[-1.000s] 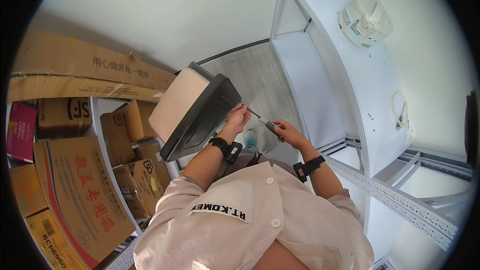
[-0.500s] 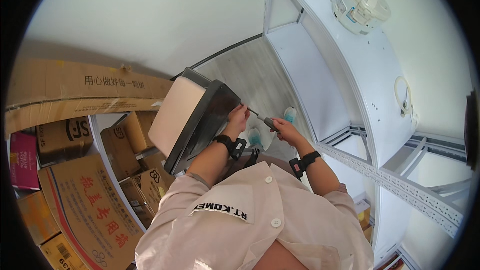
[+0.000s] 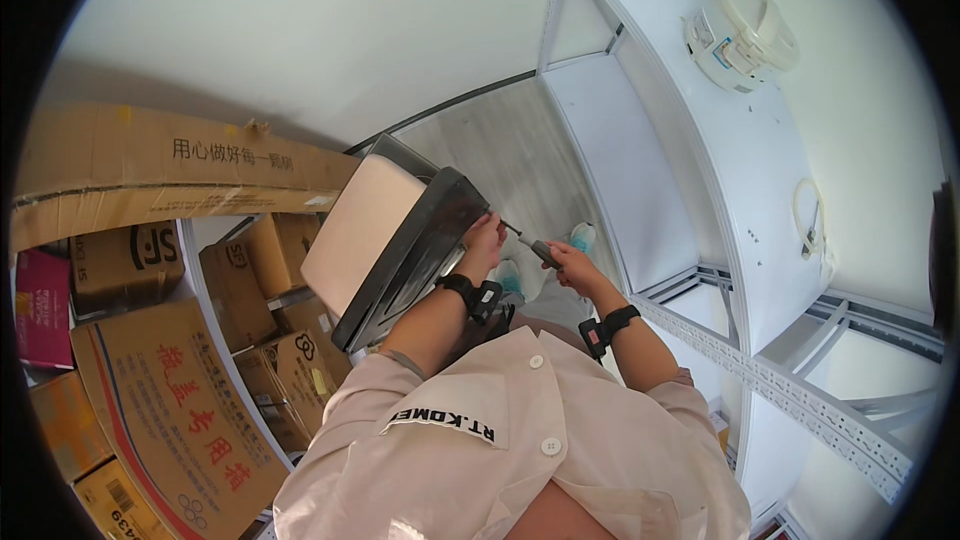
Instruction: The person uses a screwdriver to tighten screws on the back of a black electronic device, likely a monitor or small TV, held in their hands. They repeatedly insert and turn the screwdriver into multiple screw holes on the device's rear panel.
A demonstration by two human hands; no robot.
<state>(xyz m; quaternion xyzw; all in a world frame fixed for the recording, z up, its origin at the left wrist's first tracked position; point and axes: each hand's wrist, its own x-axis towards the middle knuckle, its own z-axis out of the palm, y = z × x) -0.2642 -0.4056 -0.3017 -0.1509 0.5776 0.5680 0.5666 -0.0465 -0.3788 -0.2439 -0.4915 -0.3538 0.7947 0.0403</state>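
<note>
Near the middle of the frame, the right hand [image 3: 573, 268] is grasping a screwdriver [image 3: 541, 249] by its grey handle, and the shaft is pointing toward the upper left. The left hand [image 3: 484, 241] is keeping its fingers bent close to the screwdriver's tip, but I cannot tell if they are gripping anything. Left of centre, a beige and black case [image 3: 365, 225] is leaning at a slant, while a white cooker [image 3: 742, 37] is sitting at upper right.
</note>
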